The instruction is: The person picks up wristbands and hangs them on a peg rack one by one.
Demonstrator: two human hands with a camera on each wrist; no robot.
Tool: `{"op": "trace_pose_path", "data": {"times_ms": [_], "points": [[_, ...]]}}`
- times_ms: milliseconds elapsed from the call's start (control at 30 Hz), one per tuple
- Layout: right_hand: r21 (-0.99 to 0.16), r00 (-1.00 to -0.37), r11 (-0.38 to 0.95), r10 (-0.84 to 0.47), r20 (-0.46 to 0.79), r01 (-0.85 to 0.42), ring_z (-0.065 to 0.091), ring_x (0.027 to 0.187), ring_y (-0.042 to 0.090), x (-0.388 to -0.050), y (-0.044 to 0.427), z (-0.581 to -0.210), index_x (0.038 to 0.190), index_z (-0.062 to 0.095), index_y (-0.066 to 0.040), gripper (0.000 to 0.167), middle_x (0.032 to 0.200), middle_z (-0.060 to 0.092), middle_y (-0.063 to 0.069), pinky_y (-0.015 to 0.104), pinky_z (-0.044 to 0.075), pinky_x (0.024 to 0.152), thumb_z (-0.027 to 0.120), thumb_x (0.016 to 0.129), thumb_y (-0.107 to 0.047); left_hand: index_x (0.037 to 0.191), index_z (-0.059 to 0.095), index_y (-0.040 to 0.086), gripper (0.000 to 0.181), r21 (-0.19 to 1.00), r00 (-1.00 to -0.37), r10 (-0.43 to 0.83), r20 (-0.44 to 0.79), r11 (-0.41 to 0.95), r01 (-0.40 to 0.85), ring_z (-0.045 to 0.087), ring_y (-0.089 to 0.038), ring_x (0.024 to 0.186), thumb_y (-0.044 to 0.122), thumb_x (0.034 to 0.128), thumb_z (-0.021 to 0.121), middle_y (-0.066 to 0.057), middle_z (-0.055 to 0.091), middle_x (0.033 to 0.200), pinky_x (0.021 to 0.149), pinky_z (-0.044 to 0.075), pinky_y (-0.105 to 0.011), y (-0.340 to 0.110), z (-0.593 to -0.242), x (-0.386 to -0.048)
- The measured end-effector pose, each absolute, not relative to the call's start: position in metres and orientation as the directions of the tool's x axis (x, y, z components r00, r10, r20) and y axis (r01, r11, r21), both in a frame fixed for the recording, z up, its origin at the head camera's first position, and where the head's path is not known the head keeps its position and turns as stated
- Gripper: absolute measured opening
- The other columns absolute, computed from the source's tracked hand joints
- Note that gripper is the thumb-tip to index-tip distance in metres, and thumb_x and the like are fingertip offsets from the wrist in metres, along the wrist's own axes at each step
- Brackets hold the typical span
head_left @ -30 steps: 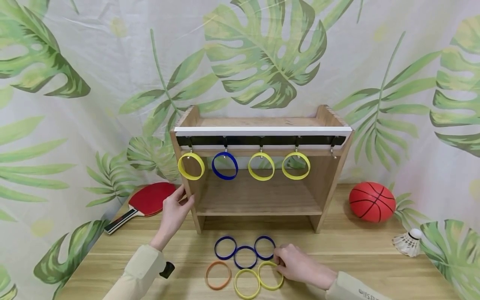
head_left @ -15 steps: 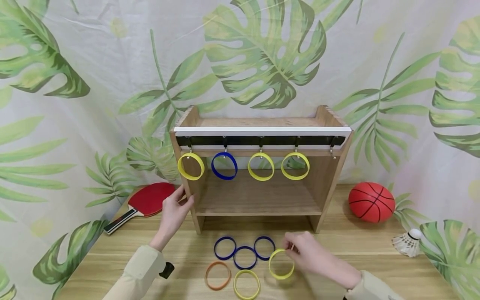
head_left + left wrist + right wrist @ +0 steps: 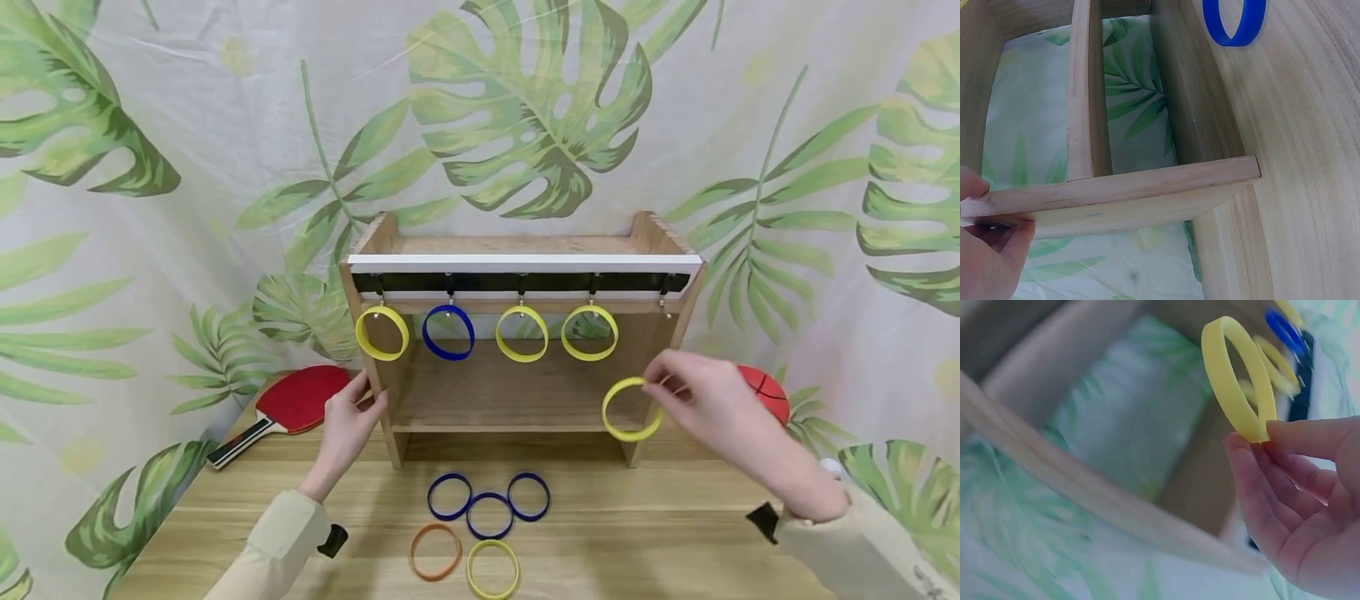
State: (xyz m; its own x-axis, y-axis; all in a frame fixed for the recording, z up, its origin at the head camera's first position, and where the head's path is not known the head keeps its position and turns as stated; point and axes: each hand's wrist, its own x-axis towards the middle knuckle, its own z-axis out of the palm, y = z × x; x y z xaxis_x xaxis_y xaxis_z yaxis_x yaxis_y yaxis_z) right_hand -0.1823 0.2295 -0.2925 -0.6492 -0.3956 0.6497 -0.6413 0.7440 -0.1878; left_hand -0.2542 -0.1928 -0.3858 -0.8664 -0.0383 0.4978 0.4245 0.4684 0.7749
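My right hand (image 3: 701,392) pinches a yellow wristband (image 3: 606,410) by its edge, held in the air before the right side of the wooden shelf (image 3: 517,392). In the right wrist view the yellow wristband (image 3: 1225,381) sits between thumb and fingertips. My left hand (image 3: 350,425) grips the shelf's left side panel, as the left wrist view shows with the hand (image 3: 991,262) on the panel edge (image 3: 1116,190). Along the black hook strip (image 3: 487,282), the rightmost hook (image 3: 666,307) is bare; the others carry yellow bands and one blue wristband (image 3: 448,333).
On the table lie several blue wristbands (image 3: 490,533), an orange one (image 3: 414,554) and a yellow one (image 3: 492,594). A red table tennis paddle (image 3: 311,398) lies at left. A red ball (image 3: 768,396) at right is partly hidden by my right arm.
My right hand has lifted the yellow wristband off the table and carried it up and right toward the shelf's right side. The left hand stays on the side panel.
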Motion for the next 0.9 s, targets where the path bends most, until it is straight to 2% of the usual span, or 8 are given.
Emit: {"op": "trace_pose_path", "data": {"times_ms": [100,200,333,433,567,767,900], "points": [[-0.149,-0.612,0.769,-0.357,0.706,-0.621,0.068,0.068,0.011,-0.184,0.239,-0.27,0.084,0.067,-0.009,0.023,0.079,0.072,-0.001,0.008,0.054,0.061,0.079,0.074,0.008,0.127,0.06,-0.011,0.036,0.774,-0.867,-0.038,0.498,0.471,0.424,0.066,-0.041,0.112,-0.006,0.0909,0.062,-0.03,0.066,0.123,0.087,0.058,-0.051,-0.193,-0.385,-0.253],[-0.148,-0.594,0.792,-0.305,0.744,-0.592,0.065,0.068,0.002,-0.186,0.247,-0.252,0.084,0.068,-0.009,0.022,0.078,0.072,0.0,0.002,0.05,0.062,0.08,0.074,0.007,0.128,0.059,-0.011,0.038,0.773,-0.867,-0.038,0.498,0.473,0.423,0.066,-0.041,0.111,-0.006,0.0907,0.062,-0.03,0.066,0.124,0.086,0.058,-0.051,-0.192,-0.384,-0.253],[-0.19,-0.622,0.815,-0.244,0.744,-0.548,0.054,0.073,-0.02,-0.194,0.256,-0.24,0.086,0.069,-0.009,0.017,0.08,0.073,0.002,-0.003,0.047,0.065,0.08,0.077,0.002,0.127,0.06,-0.011,0.037,0.772,-0.865,-0.04,0.5,0.473,0.425,0.066,-0.041,0.109,-0.006,0.0902,0.062,-0.03,0.066,0.122,0.086,0.059,-0.05,-0.192,-0.384,-0.252],[-0.224,-0.658,0.822,-0.223,0.719,-0.523,0.049,0.076,-0.025,-0.202,0.26,-0.238,0.088,0.07,-0.009,0.013,0.083,0.074,0.005,-0.003,0.046,0.065,0.078,0.081,-0.001,0.127,0.061,-0.008,0.037,0.77,-0.861,-0.041,0.507,0.47,0.432,0.067,-0.04,0.11,-0.004,0.091,0.063,-0.028,0.067,0.122,0.085,0.059,-0.048,-0.196,-0.394,-0.26],[-0.228,-0.678,0.83,-0.223,0.701,-0.509,0.053,0.075,-0.021,-0.21,0.263,-0.245,0.089,0.069,-0.009,0.01,0.083,0.074,0.004,-0.003,0.046,0.065,0.075,0.084,-0.002,0.129,0.06,-0.008,0.038,0.777,-0.865,-0.036,0.501,0.458,0.431,0.066,-0.042,0.111,-0.004,0.0913,0.063,-0.029,0.066,0.124,0.086,0.058,-0.049,-0.198,-0.397,-0.262],[-0.202,-0.652,0.833,-0.228,0.723,-0.515,0.057,0.072,-0.015,-0.213,0.261,-0.252,0.087,0.068,-0.009,0.013,0.08,0.073,0.002,-0.001,0.048,0.065,0.076,0.082,0.0,0.128,0.06,-0.011,0.037,0.779,-0.873,-0.031,0.487,0.468,0.418,0.066,-0.042,0.112,-0.005,0.0913,0.062,-0.03,0.065,0.124,0.087,0.058,-0.049,-0.193,-0.386,-0.254],[-0.201,-0.648,0.836,-0.221,0.729,-0.51,0.066,0.071,-0.001,-0.211,0.261,-0.251,0.086,0.068,-0.01,0.014,0.08,0.073,0.002,-0.001,0.049,0.065,0.078,0.08,-0.001,0.128,0.059,-0.011,0.037,0.78,-0.873,-0.038,0.486,0.47,0.414,0.066,-0.041,0.112,-0.005,0.0913,0.062,-0.03,0.066,0.124,0.087,0.058,-0.048,-0.194,-0.386,-0.253]]}}
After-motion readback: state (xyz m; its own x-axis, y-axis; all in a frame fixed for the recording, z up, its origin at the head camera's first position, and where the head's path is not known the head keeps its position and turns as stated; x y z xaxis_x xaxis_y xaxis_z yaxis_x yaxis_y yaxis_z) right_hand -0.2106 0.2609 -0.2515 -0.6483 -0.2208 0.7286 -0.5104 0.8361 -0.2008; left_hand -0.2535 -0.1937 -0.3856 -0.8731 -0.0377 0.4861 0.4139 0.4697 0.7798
